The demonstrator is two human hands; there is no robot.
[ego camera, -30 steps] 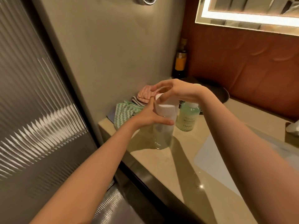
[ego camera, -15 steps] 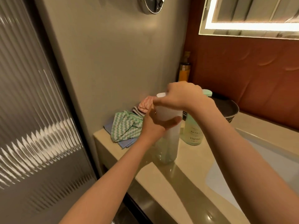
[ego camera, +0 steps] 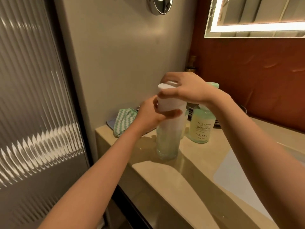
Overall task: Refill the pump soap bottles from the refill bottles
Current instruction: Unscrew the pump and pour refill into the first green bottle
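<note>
A tall clear bottle (ego camera: pixel 167 142) with a white cap (ego camera: pixel 170 101) stands upright on the beige counter (ego camera: pixel 194 176). My left hand (ego camera: pixel 148 113) grips the bottle just under the cap. From above, my right hand (ego camera: pixel 186 89) grips the cap's top, fingers curled over its rim. Just right of it stands a green bottle (ego camera: pixel 201 124) labelled YAPING; my right wrist hides most of its top.
Folded cloths (ego camera: pixel 123 120), green zigzag on top, lie at the counter's back left corner by the wall. Dark stacked dishes (ego camera: pixel 189 111) sit behind the bottles. An amber bottle (ego camera: pixel 192 65) stands in the far corner. The pale sink basin (ego camera: pixel 239 176) lies to the right.
The view has moved closer and tilted up. My right hand has turned on the cap, its fingers now spread over the rim. My left hand keeps its hold under the cap.
</note>
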